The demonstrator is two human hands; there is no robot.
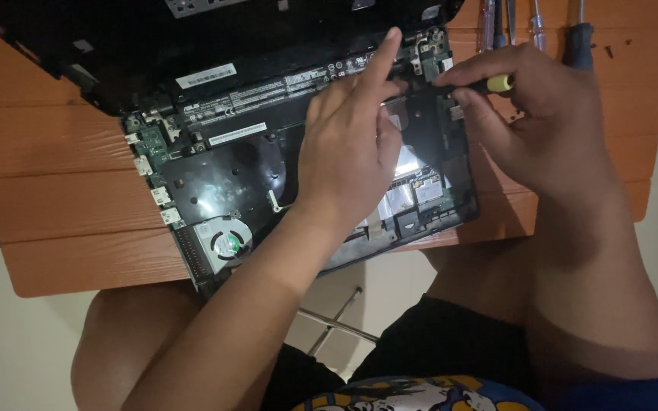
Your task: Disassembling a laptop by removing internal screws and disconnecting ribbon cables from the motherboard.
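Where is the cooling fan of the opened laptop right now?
In the head view the cooling fan sits at the lower left corner of the opened laptop, near the table edge, left of the left hand's forearm.

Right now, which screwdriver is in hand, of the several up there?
The yellow-and-black-handled screwdriver, gripped by the right hand over the opened laptop. The other screwdrivers lie untouched on the orange table's far edge.
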